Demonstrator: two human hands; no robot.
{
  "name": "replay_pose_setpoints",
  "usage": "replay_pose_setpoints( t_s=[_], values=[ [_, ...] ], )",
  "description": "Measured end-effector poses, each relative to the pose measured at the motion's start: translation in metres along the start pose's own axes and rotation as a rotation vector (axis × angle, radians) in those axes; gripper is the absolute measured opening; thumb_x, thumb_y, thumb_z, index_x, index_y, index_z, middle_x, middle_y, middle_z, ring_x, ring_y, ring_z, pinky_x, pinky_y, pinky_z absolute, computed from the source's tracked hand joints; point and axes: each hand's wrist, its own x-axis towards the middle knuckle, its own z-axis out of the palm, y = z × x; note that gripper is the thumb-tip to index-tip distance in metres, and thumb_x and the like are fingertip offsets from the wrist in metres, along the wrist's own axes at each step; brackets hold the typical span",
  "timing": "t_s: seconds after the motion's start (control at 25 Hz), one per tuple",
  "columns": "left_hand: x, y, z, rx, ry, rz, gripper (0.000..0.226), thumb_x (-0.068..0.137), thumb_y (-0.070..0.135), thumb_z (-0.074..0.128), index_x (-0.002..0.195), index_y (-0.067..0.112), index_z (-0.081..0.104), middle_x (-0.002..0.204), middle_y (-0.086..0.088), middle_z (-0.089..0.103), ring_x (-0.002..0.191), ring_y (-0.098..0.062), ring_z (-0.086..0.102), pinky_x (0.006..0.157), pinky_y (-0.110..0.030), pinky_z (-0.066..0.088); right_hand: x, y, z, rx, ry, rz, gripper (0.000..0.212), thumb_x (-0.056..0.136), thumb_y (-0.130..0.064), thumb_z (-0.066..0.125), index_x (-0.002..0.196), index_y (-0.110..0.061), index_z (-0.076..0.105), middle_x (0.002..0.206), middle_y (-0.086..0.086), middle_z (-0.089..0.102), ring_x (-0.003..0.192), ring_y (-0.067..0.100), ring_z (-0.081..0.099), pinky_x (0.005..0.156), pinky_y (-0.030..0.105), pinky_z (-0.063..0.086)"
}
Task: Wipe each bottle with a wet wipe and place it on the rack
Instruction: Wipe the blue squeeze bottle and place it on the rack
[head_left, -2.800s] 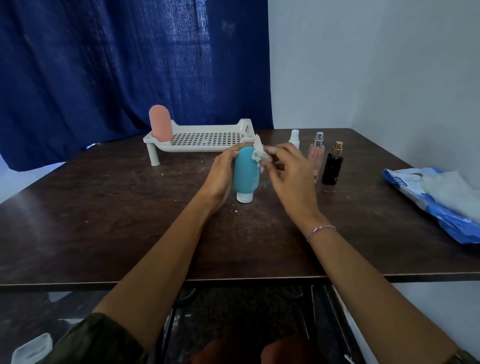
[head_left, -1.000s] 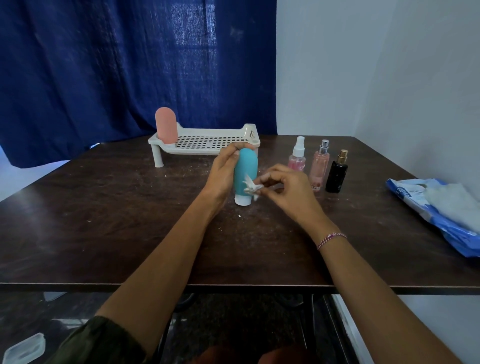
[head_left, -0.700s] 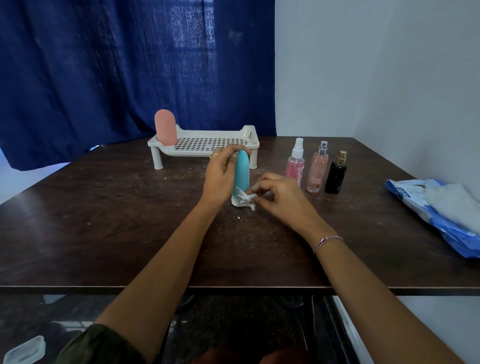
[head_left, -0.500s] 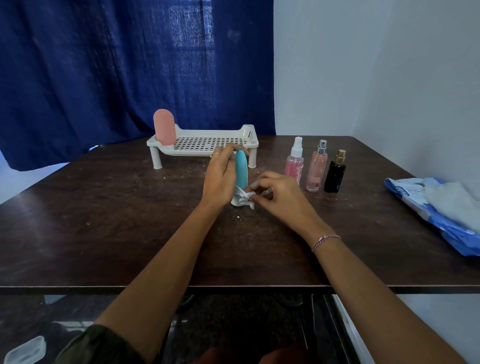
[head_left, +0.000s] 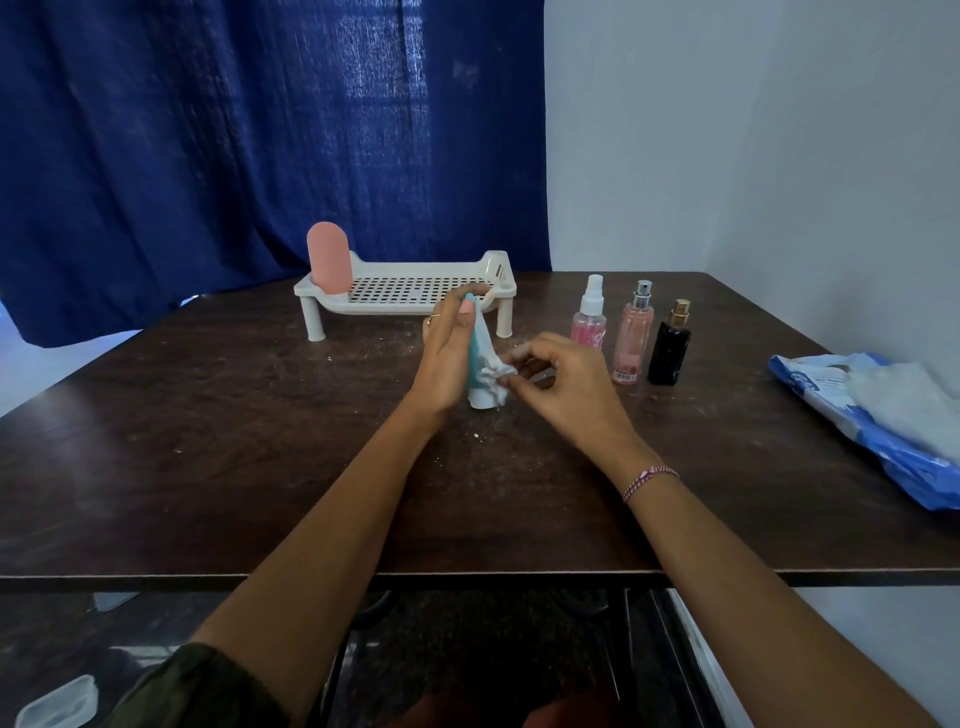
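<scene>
A teal squeeze bottle (head_left: 476, 353) stands cap-down on the dark table (head_left: 208, 441), seen edge-on. My left hand (head_left: 445, 358) holds it from the left, fingers reaching up to its top. My right hand (head_left: 558, 382) pinches a crumpled white wet wipe (head_left: 494, 375) against the bottle's lower part and white cap. Behind stands the white perforated rack (head_left: 410, 291), with a pink squeeze bottle (head_left: 327, 255) upright at its left end. To the right stand a pink spray bottle (head_left: 589, 318), a taller pink perfume bottle (head_left: 632, 332) and a black perfume bottle (head_left: 670, 344).
A blue wet-wipe pack (head_left: 878, 421) with white wipes on it lies at the table's right edge. White crumbs speckle the tabletop near the bottle. A blue curtain (head_left: 234, 130) hangs behind the table. A clear plastic lid (head_left: 54, 704) lies on the floor at lower left.
The teal bottle has been turned from broad face to narrow edge. The wipe has moved from its top down to its cap.
</scene>
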Motion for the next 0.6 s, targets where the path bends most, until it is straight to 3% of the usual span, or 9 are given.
replay_pose_setpoints(
  t_s=[0.08, 0.16, 0.28, 0.44, 0.6],
  values=[
    [-0.0021, 0.0023, 0.0015, -0.195, -0.024, -0.143, 0.049, 0.096, 0.052, 0.022, 0.129, 0.026, 0.047, 0.135, -0.006, 0.045, 0.125, -0.021, 0.043, 0.108, -0.044, 0.035, -0.0023, -0.0032, 0.0026, -0.024, -0.083, -0.023, 0.019, 0.077, -0.006, 0.072, 0.095, -0.011, 0.07, 0.09, -0.003, 0.063, 0.075, 0.001, 0.058, 0.07, 0.007, 0.046],
    [-0.0056, 0.0079, 0.0027, -0.316, -0.027, -0.194, 0.043, 0.102, 0.04, 0.019, 0.125, 0.021, 0.05, 0.124, -0.007, 0.049, 0.11, -0.016, 0.05, 0.101, -0.039, 0.043, -0.0028, -0.0054, 0.0043, -0.07, -0.15, -0.043, 0.02, 0.078, -0.006, 0.07, 0.098, -0.011, 0.069, 0.09, -0.006, 0.059, 0.076, 0.0, 0.055, 0.071, 0.007, 0.046],
    [-0.0052, 0.0089, 0.0035, -0.455, 0.004, -0.219, 0.048, 0.102, 0.037, 0.019, 0.128, 0.012, 0.051, 0.116, -0.005, 0.05, 0.1, -0.01, 0.052, 0.085, -0.026, 0.048, -0.0008, -0.0017, 0.0029, -0.103, -0.085, -0.007, 0.021, 0.078, -0.007, 0.07, 0.099, -0.009, 0.069, 0.092, -0.002, 0.06, 0.074, 0.002, 0.054, 0.07, 0.005, 0.045],
    [-0.0038, 0.0083, 0.0038, -0.575, -0.03, -0.241, 0.042, 0.103, 0.034, 0.019, 0.112, 0.02, 0.057, 0.115, -0.007, 0.05, 0.104, -0.013, 0.049, 0.086, -0.027, 0.048, -0.0008, 0.0019, 0.002, -0.179, 0.008, 0.101, 0.022, 0.078, -0.008, 0.071, 0.1, -0.007, 0.068, 0.094, 0.002, 0.062, 0.073, 0.002, 0.053, 0.066, 0.002, 0.041],
    [-0.0045, 0.0098, 0.0028, -0.593, -0.049, -0.236, 0.041, 0.103, 0.036, 0.019, 0.107, 0.021, 0.057, 0.1, -0.002, 0.053, 0.093, -0.011, 0.05, 0.074, -0.022, 0.05, -0.0041, -0.0064, 0.0054, -0.059, -0.02, 0.015, 0.019, 0.077, -0.004, 0.07, 0.096, -0.009, 0.07, 0.09, 0.002, 0.061, 0.069, 0.002, 0.054, 0.068, 0.005, 0.044]
  ],
)
